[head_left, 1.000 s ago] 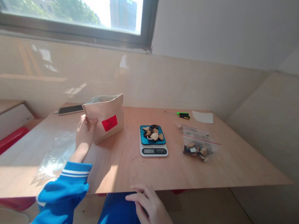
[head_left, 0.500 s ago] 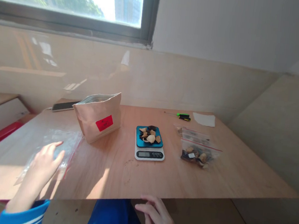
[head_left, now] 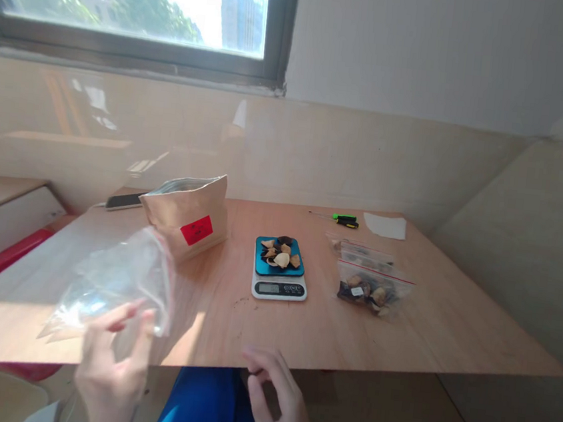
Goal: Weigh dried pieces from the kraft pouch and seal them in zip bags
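My left hand, smeared by motion, pinches the clear zip bag near its front corner. The bag is partly lifted off the tabletop, its red-edged mouth facing right. At the front table edge, my right hand is curled loosely with thumb and fingers apart, holding nothing. Ahead of it stands a kitchen scale with a blue platform. Dried mushroom-like pieces, brown and cream, lie heaped on that platform; the display is unreadable. A brown paper pouch with a red label stands open at its top, behind the clear bag.
Filled zip bags lie right of the scale. Two screwdrivers and a white paper rest toward the back. A phone lies behind the pouch at left. The table meets a tiled wall under a window.
My left hand has taken hold of the clear bag and drawn it up and to the right from flat. My right hand has moved slightly left and up.
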`<move>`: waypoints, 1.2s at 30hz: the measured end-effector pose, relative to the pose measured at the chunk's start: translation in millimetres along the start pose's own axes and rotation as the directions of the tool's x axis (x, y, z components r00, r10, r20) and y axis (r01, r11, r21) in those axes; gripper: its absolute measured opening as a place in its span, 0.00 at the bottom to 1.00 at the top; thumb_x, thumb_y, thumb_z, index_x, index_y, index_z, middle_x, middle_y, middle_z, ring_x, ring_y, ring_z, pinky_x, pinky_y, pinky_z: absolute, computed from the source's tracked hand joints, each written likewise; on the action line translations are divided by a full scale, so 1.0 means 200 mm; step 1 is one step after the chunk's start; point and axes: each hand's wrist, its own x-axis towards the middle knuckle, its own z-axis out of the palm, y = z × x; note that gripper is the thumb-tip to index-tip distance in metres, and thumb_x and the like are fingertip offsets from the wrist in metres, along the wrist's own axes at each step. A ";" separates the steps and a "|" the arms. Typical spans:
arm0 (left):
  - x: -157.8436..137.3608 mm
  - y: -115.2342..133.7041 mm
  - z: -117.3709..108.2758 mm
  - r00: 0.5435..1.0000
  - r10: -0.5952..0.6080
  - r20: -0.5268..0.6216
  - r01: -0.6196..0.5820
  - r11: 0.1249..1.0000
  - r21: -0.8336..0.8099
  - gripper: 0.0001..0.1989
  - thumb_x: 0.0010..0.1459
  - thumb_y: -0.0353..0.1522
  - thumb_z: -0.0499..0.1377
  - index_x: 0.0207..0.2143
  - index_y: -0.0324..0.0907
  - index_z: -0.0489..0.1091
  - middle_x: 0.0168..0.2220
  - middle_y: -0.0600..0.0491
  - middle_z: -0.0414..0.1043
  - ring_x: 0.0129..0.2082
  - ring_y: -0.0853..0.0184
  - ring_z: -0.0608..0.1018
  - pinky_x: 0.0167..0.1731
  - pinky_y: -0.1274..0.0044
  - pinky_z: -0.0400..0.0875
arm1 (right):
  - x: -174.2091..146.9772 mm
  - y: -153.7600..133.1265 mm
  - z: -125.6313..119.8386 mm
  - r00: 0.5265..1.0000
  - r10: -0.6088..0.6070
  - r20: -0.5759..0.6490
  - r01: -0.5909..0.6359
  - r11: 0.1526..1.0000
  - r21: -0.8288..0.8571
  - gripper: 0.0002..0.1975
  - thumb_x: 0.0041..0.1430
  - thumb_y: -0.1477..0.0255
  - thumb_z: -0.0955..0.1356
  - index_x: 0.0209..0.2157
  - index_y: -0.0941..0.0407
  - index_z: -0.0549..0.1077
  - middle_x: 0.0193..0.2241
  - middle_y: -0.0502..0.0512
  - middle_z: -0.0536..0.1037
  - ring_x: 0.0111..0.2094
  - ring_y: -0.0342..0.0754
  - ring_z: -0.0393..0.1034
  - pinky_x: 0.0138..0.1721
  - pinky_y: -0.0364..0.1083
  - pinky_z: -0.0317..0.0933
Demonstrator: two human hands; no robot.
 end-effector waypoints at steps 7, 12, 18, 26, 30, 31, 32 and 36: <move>-0.31 0.35 0.05 0.916 0.188 0.355 -0.025 0.908 -0.418 0.16 0.57 0.31 0.59 0.49 0.44 0.66 0.42 0.50 0.73 0.42 0.65 0.76 0.42 0.73 0.73 | 0.20 -0.08 0.06 0.981 0.184 -0.057 -0.149 0.913 0.380 0.15 0.63 0.61 0.63 0.48 0.53 0.66 0.41 0.56 0.75 0.42 0.48 0.72 0.44 0.46 0.67; -0.30 0.31 0.02 0.856 0.137 0.498 0.119 0.886 -0.448 0.26 0.61 0.34 0.53 0.61 0.47 0.56 0.49 0.48 0.71 0.48 0.62 0.75 0.49 0.67 0.70 | 0.21 -0.09 0.03 0.984 0.176 0.004 -0.156 0.862 0.482 0.15 0.60 0.60 0.66 0.44 0.53 0.66 0.37 0.54 0.75 0.39 0.47 0.72 0.43 0.46 0.67; -0.26 0.31 0.05 0.870 0.162 0.465 0.096 0.870 -0.484 0.19 0.57 0.35 0.59 0.52 0.48 0.67 0.47 0.49 0.73 0.47 0.62 0.76 0.45 0.70 0.73 | 0.20 -0.10 0.04 0.983 0.177 0.048 -0.177 0.845 0.505 0.16 0.57 0.59 0.68 0.43 0.54 0.68 0.37 0.54 0.76 0.38 0.46 0.73 0.41 0.46 0.67; -0.12 0.32 0.11 0.938 -0.110 0.328 0.257 0.856 -0.448 0.06 0.58 0.36 0.57 0.33 0.43 0.68 0.41 0.50 0.74 0.42 0.64 0.76 0.40 0.73 0.71 | 0.34 0.04 -0.05 0.949 0.286 -0.130 -0.200 0.870 0.451 0.18 0.49 0.55 0.72 0.32 0.55 0.69 0.21 0.48 0.73 0.20 0.43 0.68 0.23 0.43 0.65; -0.02 0.34 0.16 0.945 -0.076 0.319 0.231 0.844 -0.484 0.07 0.59 0.37 0.56 0.32 0.43 0.63 0.47 0.49 0.72 0.48 0.63 0.74 0.47 0.69 0.67 | 0.47 0.09 -0.23 0.989 0.145 -0.024 -0.134 0.955 0.264 0.20 0.57 0.53 0.65 0.40 0.55 0.71 0.32 0.55 0.78 0.33 0.48 0.74 0.35 0.47 0.69; 0.00 0.35 0.18 0.950 -0.062 0.305 0.215 0.838 -0.502 0.07 0.59 0.36 0.56 0.32 0.43 0.62 0.48 0.49 0.71 0.49 0.63 0.73 0.48 0.68 0.66 | 0.52 0.10 -0.27 0.996 0.090 0.013 -0.091 0.979 0.180 0.20 0.59 0.53 0.63 0.44 0.54 0.70 0.40 0.58 0.77 0.41 0.50 0.73 0.42 0.49 0.68; 0.02 0.36 0.19 0.955 -0.052 0.290 0.202 0.832 -0.516 0.07 0.60 0.36 0.55 0.32 0.44 0.60 0.49 0.48 0.71 0.51 0.63 0.72 0.50 0.67 0.65 | 0.57 0.13 -0.30 0.999 0.036 0.026 -0.038 0.997 0.074 0.21 0.60 0.54 0.62 0.49 0.53 0.69 0.47 0.60 0.74 0.50 0.52 0.69 0.49 0.52 0.65; 0.07 0.39 0.26 0.958 -0.091 0.271 0.231 0.806 -0.546 0.07 0.62 0.36 0.53 0.36 0.45 0.55 0.55 0.43 0.67 0.55 0.62 0.70 0.53 0.64 0.63 | 0.80 0.28 -0.36 0.998 -0.025 0.060 0.048 0.908 -0.415 0.31 0.56 0.56 0.67 0.59 0.52 0.61 0.63 0.64 0.55 0.65 0.59 0.46 0.62 0.60 0.46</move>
